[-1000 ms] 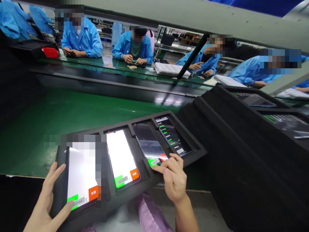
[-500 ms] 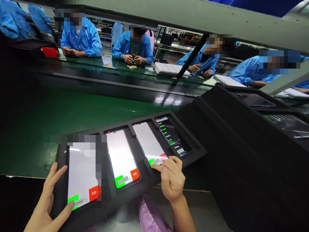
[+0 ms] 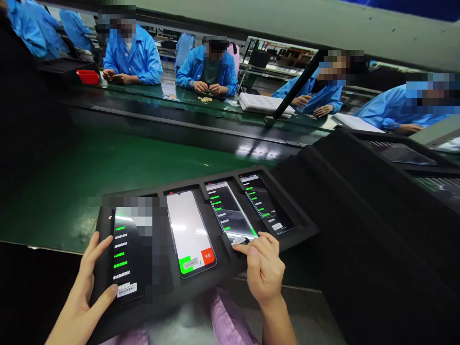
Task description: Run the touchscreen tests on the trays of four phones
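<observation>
Across the room, workers [image 3: 147,55] in blue sit, heads pixelated. At the near edge of the green bench [image 3: 136,158], a black tray [image 3: 172,294] holds four phones [image 3: 190,220]: blocky blur masks part of the leftmost, one glows white, three show lists on black. The left hand [image 3: 84,287] spreads open, thumb by the leftmost's label [image 3: 128,290]; the right hand [image 3: 264,266], visibly grasping nothing, points at the third.

Green worktop [image 3: 143,158], dark strip [image 3: 172,130] along its far edge, black post [image 3: 297,85], pale overhead beam [image 3: 323,24]
</observation>
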The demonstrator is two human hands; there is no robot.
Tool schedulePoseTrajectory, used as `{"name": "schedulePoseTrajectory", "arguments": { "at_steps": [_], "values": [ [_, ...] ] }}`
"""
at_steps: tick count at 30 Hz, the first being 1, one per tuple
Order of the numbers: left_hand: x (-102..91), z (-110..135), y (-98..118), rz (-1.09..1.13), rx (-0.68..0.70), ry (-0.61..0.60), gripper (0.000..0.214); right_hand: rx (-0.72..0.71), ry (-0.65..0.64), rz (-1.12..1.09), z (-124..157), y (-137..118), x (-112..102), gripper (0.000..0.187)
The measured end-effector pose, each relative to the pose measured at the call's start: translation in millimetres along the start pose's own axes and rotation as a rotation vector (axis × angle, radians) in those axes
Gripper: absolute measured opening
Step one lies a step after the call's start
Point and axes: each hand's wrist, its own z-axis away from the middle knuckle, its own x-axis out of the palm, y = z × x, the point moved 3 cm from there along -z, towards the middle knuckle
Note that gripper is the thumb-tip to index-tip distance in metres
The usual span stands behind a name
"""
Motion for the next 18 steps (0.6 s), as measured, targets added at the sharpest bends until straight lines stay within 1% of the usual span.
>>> {"name": "schedulePoseTrajectory", "arguments": {
  "at_steps": [3, 9, 12, 15, 18],
  "values": [
    [-0.8, 0, -3, 0.025, -0.031, -0.009, 0.047, -0.028, -0.060, 0.012, -4, -11, 1, 0.033],
    [-1.4, -1, -6, 0.057, -0.001, -0.007, 0.047, -0.168, -0.375, -0.087, -5, -46, 23, 0.041],
    [-2.3, -3, -11, 0.057, 0.018, -0.021, 0.047, -0.204, -0.482, -0.066, -4, -52, 29, 0.039],
    [-4.8, -7, -16, 0.086, 0.020, -0.047, 0.046, -0.275, -0.518, -0.032, -4, -46, 27, 0.034],
    [-11.0, -9, -18, 0.129, 0.031, -0.018, 0.036, -0.300, -0.485, 0.028, -5, -34, 24, 0.033]
  ]
}}
